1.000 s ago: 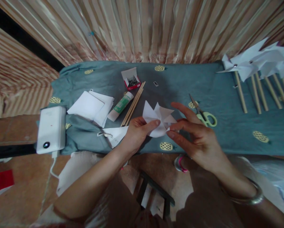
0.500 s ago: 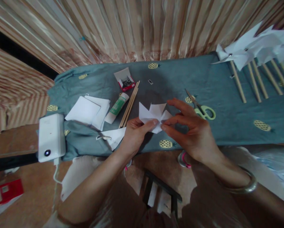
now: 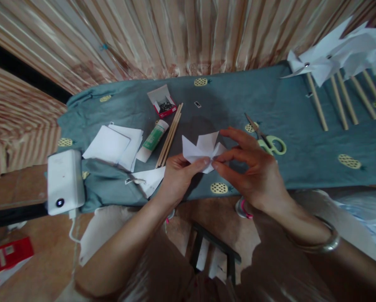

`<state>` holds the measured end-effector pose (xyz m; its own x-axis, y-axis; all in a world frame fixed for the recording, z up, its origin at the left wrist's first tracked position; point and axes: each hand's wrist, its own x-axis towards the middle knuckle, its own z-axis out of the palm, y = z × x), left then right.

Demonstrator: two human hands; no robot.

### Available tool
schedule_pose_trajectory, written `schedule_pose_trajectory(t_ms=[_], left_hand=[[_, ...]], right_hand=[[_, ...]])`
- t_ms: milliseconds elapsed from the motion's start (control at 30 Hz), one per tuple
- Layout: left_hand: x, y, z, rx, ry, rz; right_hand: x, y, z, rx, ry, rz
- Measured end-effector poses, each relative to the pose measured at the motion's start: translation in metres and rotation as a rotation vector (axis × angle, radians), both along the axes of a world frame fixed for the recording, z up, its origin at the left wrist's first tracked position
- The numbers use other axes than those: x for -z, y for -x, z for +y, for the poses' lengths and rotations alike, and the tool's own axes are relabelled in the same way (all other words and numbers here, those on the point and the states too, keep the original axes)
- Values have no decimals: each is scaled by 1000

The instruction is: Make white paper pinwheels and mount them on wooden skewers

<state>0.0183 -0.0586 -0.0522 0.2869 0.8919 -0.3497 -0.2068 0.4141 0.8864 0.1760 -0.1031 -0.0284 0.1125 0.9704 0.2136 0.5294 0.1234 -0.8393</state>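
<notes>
A folded white paper pinwheel [image 3: 200,149] is held above the teal cloth [image 3: 301,163] near the table's front edge. My left hand [image 3: 180,176] pinches its lower left side, thumb on top. From the right, my right hand [image 3: 254,167] closes thumb and fingers on the pinwheel's lower right flaps. Both hands meet at the paper's centre. A metal bangle [image 3: 322,245] sits on my right wrist.
Green-handled scissors [image 3: 268,140] lie just right of my right hand. Wooden sticks [image 3: 169,134], a glue stick [image 3: 152,140], a small red box of pins [image 3: 163,102], white paper squares [image 3: 114,147] and a white power bank [image 3: 65,182] lie left. Finished pinwheels on sticks [image 3: 326,71] lie at far right.
My right hand's fingers have closed in on the pinwheel's flaps, folding them toward the centre. The view has shifted slightly; both hands stay on the paper.
</notes>
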Motion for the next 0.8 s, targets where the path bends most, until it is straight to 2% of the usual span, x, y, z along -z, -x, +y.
schedule_pose_trajectory(t_ms=[533, 800], left_hand=[[-1, -1, -1, -15, -46, 34], [-3, 0, 0, -23, 10, -4]], right_hand=[[3, 2, 0, 0, -27, -44], [-2, 4, -3, 21, -65, -79]])
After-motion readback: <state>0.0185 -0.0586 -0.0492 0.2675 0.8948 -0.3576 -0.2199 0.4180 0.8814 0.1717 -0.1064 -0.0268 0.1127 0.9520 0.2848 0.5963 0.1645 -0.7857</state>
